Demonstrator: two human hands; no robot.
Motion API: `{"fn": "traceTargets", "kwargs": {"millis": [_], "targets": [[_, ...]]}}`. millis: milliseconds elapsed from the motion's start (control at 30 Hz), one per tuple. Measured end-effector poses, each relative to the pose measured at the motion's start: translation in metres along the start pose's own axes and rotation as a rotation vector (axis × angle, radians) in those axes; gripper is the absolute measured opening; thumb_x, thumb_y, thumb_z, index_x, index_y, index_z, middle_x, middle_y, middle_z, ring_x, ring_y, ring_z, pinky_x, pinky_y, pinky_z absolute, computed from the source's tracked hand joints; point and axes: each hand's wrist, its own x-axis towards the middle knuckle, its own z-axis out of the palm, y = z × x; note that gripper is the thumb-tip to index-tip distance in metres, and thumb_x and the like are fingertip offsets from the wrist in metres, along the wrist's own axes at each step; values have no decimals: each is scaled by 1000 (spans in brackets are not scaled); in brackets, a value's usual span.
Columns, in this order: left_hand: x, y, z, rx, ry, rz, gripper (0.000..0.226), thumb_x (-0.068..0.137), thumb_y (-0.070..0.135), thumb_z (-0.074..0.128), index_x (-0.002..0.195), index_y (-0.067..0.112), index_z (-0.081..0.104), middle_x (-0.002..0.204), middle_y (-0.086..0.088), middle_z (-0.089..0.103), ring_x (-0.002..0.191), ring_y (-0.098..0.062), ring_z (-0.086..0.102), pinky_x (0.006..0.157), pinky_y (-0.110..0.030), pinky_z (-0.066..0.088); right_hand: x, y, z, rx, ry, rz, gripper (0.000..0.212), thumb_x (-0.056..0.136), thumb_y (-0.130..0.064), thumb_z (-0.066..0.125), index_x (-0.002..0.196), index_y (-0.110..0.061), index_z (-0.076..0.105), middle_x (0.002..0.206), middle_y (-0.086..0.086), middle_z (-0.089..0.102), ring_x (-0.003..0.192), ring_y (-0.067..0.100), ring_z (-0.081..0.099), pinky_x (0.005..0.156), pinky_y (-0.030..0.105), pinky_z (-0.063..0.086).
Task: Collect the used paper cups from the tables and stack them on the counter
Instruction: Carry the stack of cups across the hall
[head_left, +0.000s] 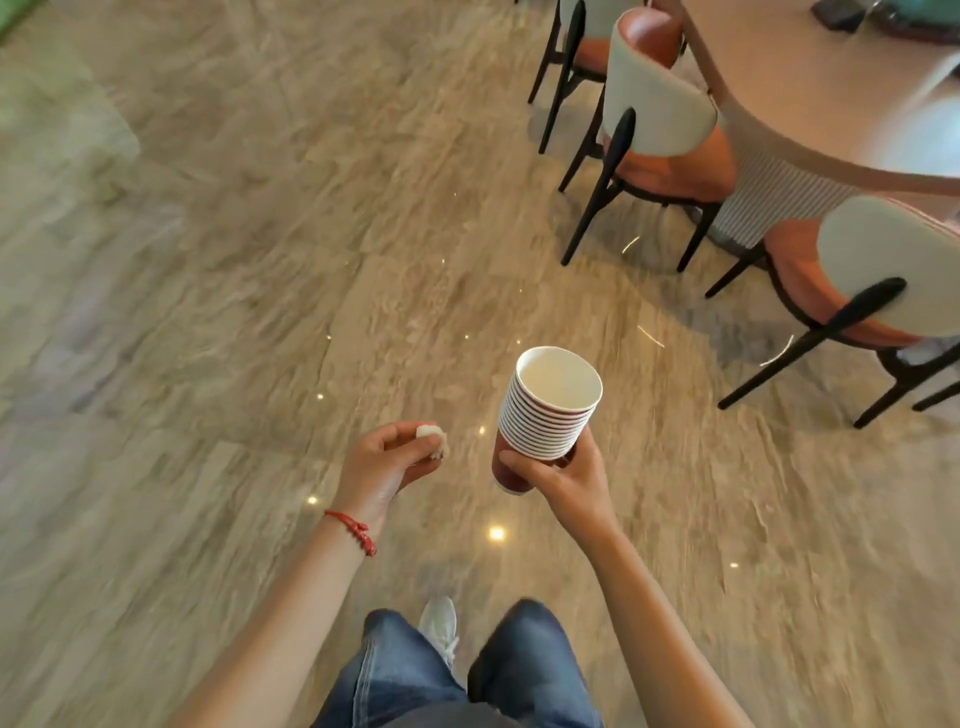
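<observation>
Above the beige marbled floor (260, 260), the nested stack of white-rimmed, dark-red paper cups (545, 415) sat upright in the right hand (558, 480), tilted slightly to the right. The fingers (524, 466) were curled round the lower part of the stack, with the thumb against its right side; the base of the bottom cup showed below them. About a dozen rims were counted in the stack, though the exact number could not be confirmed. The topmost cup was seen to be white inside.

The left hand (387, 467) was held just beside the stack, apart from it, palm turned inward, its fingers closed on one small crumpled white wad (431, 441), apparently paper. One red cord bracelet (353, 530) circled the left wrist. Both forearms were bare and extended forward at about the same height, with the elbows bent.

Below, two legs in blue jeans (405, 675) and one white shoe (439, 623) were visible. At upper right stood three chairs with white backs, orange seats and black legs (660, 104) round one curved pale bench (831, 114).
</observation>
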Motion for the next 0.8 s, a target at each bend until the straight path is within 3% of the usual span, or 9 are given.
{"fn": "traceTargets", "kwargs": {"millis": [133,567,800], "targets": [[64,29,28,-19,6,-39,11,75,0,71,82,7,70,68,-3,73,64,-11,69,60,-20,57,74,-7,-4,11,24,26,51,65,-1,82,107,-14,55,89,-5,70,82,7,66,68,22,55],[296,150,152,-41,28,41,11,76,-1,69,84,6,71,69,-4,73,67,-11,70,61,-20,56,369,-73,-22,-32,-70,-68,54,65,-13,85,109,-20,55,94,-7,70,88,10,67,73,26,56],[408,216,184,-72,72,49,12,73,0,72,80,10,72,72,-5,74,70,-14,71,61,-22,57,512,-118,-2,-53,-117,-116,55,63,-17,86,109,-24,55,95,-11,70,87,9,66,70,20,54]]}}
